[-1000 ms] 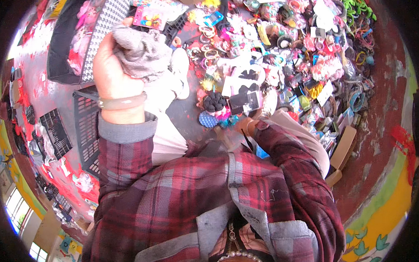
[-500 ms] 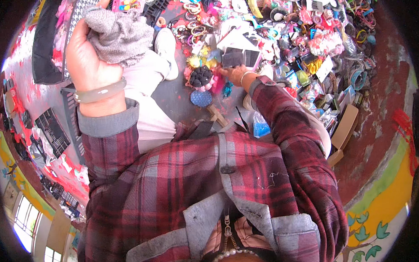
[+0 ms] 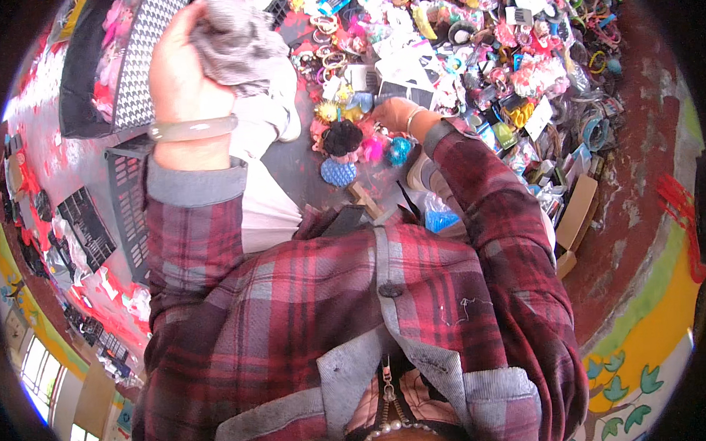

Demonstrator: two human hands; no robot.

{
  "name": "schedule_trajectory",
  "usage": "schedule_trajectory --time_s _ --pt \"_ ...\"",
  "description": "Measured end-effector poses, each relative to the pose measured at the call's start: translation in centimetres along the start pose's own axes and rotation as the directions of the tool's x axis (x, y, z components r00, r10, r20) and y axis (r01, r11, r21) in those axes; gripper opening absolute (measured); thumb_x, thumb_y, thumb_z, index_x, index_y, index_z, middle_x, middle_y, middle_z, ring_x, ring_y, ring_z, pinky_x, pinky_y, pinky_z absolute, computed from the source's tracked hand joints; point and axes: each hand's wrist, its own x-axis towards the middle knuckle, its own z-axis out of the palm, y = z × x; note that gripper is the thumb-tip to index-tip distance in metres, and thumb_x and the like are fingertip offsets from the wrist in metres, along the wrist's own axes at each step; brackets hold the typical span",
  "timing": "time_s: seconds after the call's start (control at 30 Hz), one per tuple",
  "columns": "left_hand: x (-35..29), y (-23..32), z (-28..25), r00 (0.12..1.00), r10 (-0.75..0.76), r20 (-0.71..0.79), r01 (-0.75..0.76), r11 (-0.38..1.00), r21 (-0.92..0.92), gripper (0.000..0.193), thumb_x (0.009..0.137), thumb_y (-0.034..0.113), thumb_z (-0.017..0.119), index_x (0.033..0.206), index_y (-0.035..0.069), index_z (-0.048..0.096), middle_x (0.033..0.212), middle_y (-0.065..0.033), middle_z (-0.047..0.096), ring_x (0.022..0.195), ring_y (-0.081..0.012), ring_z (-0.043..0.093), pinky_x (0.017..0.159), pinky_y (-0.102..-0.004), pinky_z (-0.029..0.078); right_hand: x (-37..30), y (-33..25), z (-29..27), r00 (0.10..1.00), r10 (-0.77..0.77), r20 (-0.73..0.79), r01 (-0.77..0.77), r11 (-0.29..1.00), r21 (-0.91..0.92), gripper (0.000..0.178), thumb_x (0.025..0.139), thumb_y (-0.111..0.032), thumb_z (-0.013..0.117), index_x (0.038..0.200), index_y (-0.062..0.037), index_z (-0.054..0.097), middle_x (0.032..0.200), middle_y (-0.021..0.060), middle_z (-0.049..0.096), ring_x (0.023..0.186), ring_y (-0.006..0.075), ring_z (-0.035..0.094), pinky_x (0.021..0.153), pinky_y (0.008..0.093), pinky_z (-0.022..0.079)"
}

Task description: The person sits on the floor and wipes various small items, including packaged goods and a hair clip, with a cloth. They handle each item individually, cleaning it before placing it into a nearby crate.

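Observation:
My left hand [image 3: 178, 75], raised at the upper left, is closed round a crumpled grey cloth [image 3: 242, 49]. My right hand [image 3: 398, 114] reaches down over small goods in the middle. Its fingers are curled together by a dark-fronted white card [image 3: 407, 94]; what they pinch, if anything, is too small to make out. Beside them lie a fluffy black hair tie [image 3: 341, 138], a yellow pompom [image 3: 328, 111], a pink pompom [image 3: 373, 148] and a teal pompom [image 3: 399, 150]. A blue textured round piece [image 3: 338, 172] sits just nearer to me.
A large heap of hair accessories and packets [image 3: 519, 67] spreads over the right side. Left of my leg stands a dark plastic crate [image 3: 128, 205], with a houndstooth-patterned bin [image 3: 141, 64] beyond it. A cardboard box [image 3: 578, 213] lies at the right.
My left hand has moved right with the cloth. My right hand has drawn slightly up and left, its fingers more curled. The black hair tie and pompoms show more plainly.

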Motion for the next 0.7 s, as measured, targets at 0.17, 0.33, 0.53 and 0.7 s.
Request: schedule_trajectory --time_s 0.17,0.33,0.53,0.7 --pt "-0.4 -1.6 1.5 0.96 -0.095 0.262 0.116 0.991 -0.066 0.031 0.091 0.021 0.041 0.103 -0.005 0.053 0.099 -0.0157 0.059 0.096 -0.0236 0.056 0.087 -0.0364 0.044 -1.6 -5.6 -13.7 0.909 -0.037 -0.414 0.172 0.94 0.294 0.04 0.085 -0.033 0.052 0.12 -0.0124 0.051 0.099 0.005 0.062 0.087 0.0151 0.058 0.077 0.0299 0.044" --pt "-1.7 -4.5 4.4 0.91 -0.221 0.351 0.209 0.975 0.073 0.038 0.093 0.026 0.036 0.109 -0.006 0.05 0.107 -0.0169 0.056 0.098 -0.0266 0.055 0.089 -0.0382 0.042 -7.5 -15.4 -20.7 0.684 -0.046 -0.728 0.629 0.543 0.556 0.058 0.081 -0.024 0.061 0.132 -0.0101 0.035 0.105 0.0011 0.057 0.093 0.0113 0.053 0.078 0.0244 0.042" --pt "-4.2 -5.8 6.4 0.764 -0.319 0.561 0.353 0.934 0.05 0.042 0.094 0.03 0.033 0.113 -0.005 0.047 0.11 -0.0209 0.053 0.105 -0.0287 0.051 0.093 -0.0409 0.038 -12.6 -12.9 -19.3 0.707 0.45 -0.546 0.49 0.245 0.837 0.018 0.077 -0.014 0.064 0.09 -0.0023 0.063 0.081 0.0017 0.061 0.074 0.0088 0.056 0.066 0.0229 0.045" --pt "-5.3 -6.5 7.0 0.848 -0.284 0.447 0.215 0.956 0.201 0.046 0.093 0.035 0.032 0.115 -0.004 0.045 0.111 -0.0207 0.052 0.102 -0.0302 0.052 0.087 -0.0459 0.044 -18.2 -11.8 -18.5 0.38 0.735 -0.562 0.61 0.257 0.749 0.011 0.073 -0.015 0.064 0.081 -0.0081 0.061 0.077 -0.001 0.059 0.068 0.0087 0.052 0.06 0.0243 0.04"
